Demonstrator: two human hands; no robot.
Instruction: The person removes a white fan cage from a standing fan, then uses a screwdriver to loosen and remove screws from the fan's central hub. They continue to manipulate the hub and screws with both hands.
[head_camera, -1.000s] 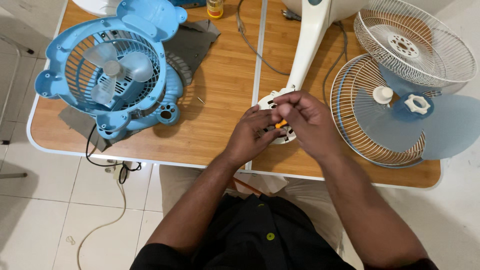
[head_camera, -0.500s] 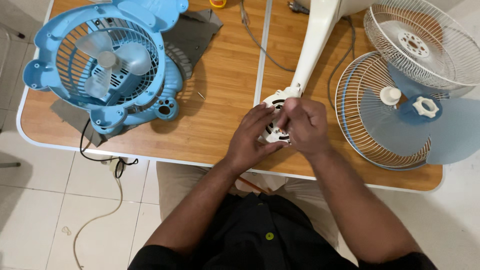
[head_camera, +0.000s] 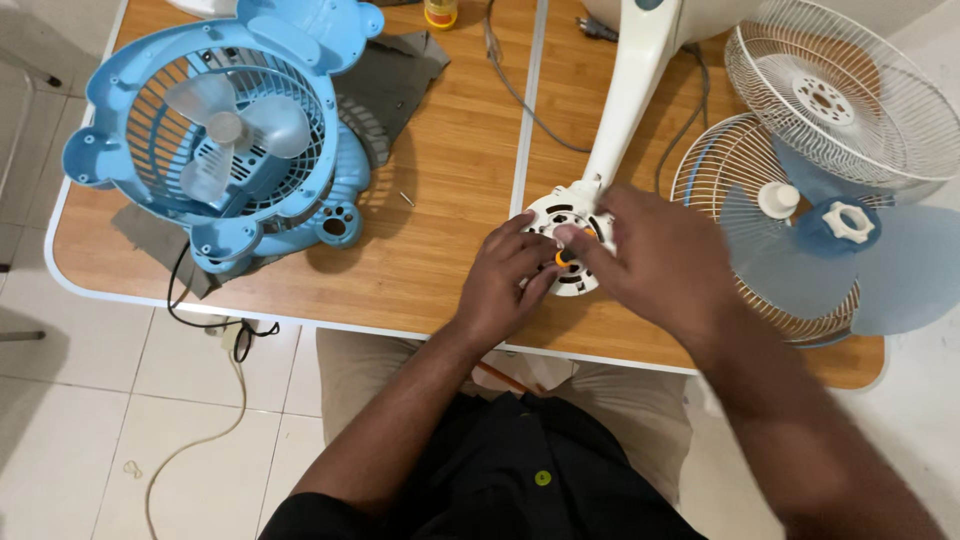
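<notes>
A white stand fan lies on the wooden table (head_camera: 450, 230), its stem (head_camera: 630, 100) running toward me and ending in a round white slotted motor housing (head_camera: 560, 215). My left hand (head_camera: 505, 275) grips the near left edge of that housing. My right hand (head_camera: 665, 262), slightly blurred, covers the housing's right side. Its fingertips meet a small orange-and-black tool (head_camera: 564, 258) pinched between both hands over the housing's face.
A light blue box fan (head_camera: 220, 140) lies on a grey cloth (head_camera: 400, 80) at the left. Right of my hands lie two white wire grilles (head_camera: 840, 90), a blue fan blade (head_camera: 880, 280) with a white nut (head_camera: 848, 222), and a white cap (head_camera: 778, 198). A grey cable (head_camera: 510, 90) and a small screw (head_camera: 407, 199) lie mid-table.
Both hands stay at the motor housing. My right hand has shifted a little to the right and turned, and the view has drifted slightly.
</notes>
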